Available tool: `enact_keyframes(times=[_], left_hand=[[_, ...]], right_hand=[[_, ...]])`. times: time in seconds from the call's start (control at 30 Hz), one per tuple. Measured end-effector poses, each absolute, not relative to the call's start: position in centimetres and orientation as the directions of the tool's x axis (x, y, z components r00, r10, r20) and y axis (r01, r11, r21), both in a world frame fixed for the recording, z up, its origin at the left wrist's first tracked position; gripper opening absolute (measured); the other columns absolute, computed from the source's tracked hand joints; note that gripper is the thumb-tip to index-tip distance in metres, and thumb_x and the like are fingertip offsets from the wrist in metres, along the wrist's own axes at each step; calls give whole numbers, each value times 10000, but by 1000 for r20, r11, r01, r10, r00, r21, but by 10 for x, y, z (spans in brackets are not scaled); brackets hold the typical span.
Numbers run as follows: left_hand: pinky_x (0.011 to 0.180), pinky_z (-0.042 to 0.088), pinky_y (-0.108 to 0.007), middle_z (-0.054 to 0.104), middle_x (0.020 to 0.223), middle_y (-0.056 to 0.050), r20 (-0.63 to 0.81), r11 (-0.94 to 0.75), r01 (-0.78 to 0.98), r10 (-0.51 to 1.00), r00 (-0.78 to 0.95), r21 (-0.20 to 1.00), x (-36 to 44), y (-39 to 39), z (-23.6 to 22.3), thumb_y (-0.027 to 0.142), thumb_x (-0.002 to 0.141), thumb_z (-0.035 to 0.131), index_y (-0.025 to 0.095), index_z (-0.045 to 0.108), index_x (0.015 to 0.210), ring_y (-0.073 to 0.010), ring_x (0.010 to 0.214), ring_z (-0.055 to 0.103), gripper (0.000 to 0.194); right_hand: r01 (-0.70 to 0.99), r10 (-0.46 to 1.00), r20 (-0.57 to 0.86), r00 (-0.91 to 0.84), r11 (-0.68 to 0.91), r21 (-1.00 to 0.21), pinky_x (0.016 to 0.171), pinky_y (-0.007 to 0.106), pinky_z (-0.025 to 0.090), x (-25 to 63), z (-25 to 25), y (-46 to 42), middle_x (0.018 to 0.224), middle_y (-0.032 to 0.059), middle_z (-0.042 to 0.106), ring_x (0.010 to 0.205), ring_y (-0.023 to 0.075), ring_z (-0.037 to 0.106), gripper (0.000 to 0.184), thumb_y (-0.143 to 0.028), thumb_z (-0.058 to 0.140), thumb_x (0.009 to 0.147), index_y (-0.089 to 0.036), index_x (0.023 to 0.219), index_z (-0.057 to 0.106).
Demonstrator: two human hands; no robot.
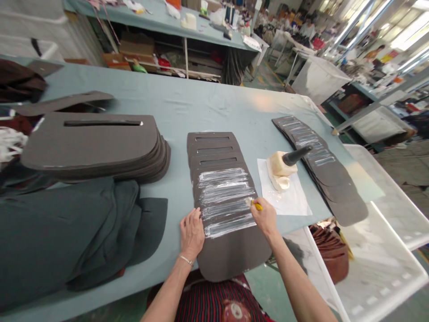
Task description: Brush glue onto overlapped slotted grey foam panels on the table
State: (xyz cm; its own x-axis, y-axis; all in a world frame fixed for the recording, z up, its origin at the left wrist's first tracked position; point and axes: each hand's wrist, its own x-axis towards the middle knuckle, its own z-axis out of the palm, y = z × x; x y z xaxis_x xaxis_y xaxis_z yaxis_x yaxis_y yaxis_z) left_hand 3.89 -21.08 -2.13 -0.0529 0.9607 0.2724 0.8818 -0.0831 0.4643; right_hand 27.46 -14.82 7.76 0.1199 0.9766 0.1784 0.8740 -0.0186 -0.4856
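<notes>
Overlapping dark grey slotted panels (231, 255) lie fanned out in front of me, the closest one reaching past the table edge. White glue (224, 184) is smeared in streaks around the slots of the nearer panels; the far ones look bare. My right hand (264, 218) is closed around a yellow-handled brush (258, 206), its bristles on the glued area at the right side. My left hand (192, 231) rests at the left edge of the panels, fingers touching it. To the right, a cream glue container (280, 164) with a black spout or handle stands on a white sheet (298, 201).
A thick stack of slotted panels (100, 143) sits on the left, with dark green fabric (67, 237) before it. At right lies another fanned row of panels (345, 192), above white plastic bins (378, 273). A second table (154, 27) stands behind.
</notes>
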Motion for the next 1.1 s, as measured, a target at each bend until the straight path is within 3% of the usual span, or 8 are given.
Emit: enact_keyframes(times=[0.07, 0.17, 0.23, 0.43, 0.6, 0.7, 0.93, 1.1], left_hand=[[990, 333, -440, 557, 1274, -139, 273, -88, 878, 961, -50, 470, 39, -211, -21, 175, 903, 367, 148, 434, 1292, -257, 1208, 481, 396], [987, 336, -445, 561, 1272, -144, 282, -91, 872, 958, -56, 482, 40, -212, -22, 182, 902, 364, 149, 435, 1296, -255, 1212, 481, 402], [988, 334, -451, 562, 1271, -147, 292, -97, 865, 955, -58, 492, 41, -212, -23, 187, 900, 365, 152, 433, 1301, -254, 1215, 480, 408], [1001, 316, -462, 551, 1282, -149, 261, -87, 847, 963, -63, 525, 43, -210, -23, 189, 897, 374, 157, 445, 1284, -256, 1233, 458, 395], [990, 356, -433, 539, 1236, -149, 227, -24, 760, 960, -164, 649, 32, -207, -19, 243, 905, 384, 147, 464, 1201, -236, 1197, 471, 321], [963, 389, -408, 548, 1184, -126, 203, -8, 698, 959, -197, 716, 20, -219, -13, 263, 912, 371, 168, 497, 1122, -216, 1160, 488, 263], [999, 357, -427, 589, 1212, -116, 198, -216, 824, 972, 130, 523, 25, -265, -10, 247, 888, 447, 196, 532, 1192, -235, 1158, 514, 320], [1010, 342, -444, 601, 1215, -120, 200, -206, 882, 971, 131, 424, 33, -268, -12, 235, 876, 464, 180, 547, 1197, -250, 1183, 506, 336]], right_hand=[[855, 976, 205, 74, 44, -516, 654, 250, 405, 250, 80, -156, 763, 40, 629, 680, 156, 554, 113, -201, 498, 770, -198, 765, 610], [730, 966, 164, -198, 257, -634, 694, 236, 430, 204, 76, -169, 808, 28, 647, 740, 149, 577, 145, -180, 504, 776, -221, 834, 630], [689, 962, 123, -244, 261, -676, 699, 232, 440, 204, 71, -171, 818, 13, 656, 743, 142, 585, 159, -181, 505, 778, -230, 844, 640], [802, 969, 102, 223, -123, -585, 568, 239, 399, 329, 72, -154, 643, 6, 613, 581, 144, 531, 163, -296, 503, 774, -193, 739, 625], [854, 967, 115, 229, -143, -500, 574, 248, 367, 345, 74, -150, 665, 13, 620, 595, 149, 529, 157, -299, 509, 775, -194, 744, 623], [819, 961, 154, 228, -103, -565, 600, 253, 391, 309, 81, -162, 713, 26, 639, 627, 154, 548, 151, -287, 513, 792, -191, 773, 628], [572, 983, 127, -133, 181, -800, 727, 258, 461, 186, 74, -202, 844, 37, 669, 771, 158, 607, 156, -199, 501, 814, -206, 864, 649], [646, 995, 93, 31, 51, -761, 664, 255, 458, 208, 64, -191, 787, 36, 660, 696, 158, 592, 139, -210, 501, 803, -203, 809, 640]])
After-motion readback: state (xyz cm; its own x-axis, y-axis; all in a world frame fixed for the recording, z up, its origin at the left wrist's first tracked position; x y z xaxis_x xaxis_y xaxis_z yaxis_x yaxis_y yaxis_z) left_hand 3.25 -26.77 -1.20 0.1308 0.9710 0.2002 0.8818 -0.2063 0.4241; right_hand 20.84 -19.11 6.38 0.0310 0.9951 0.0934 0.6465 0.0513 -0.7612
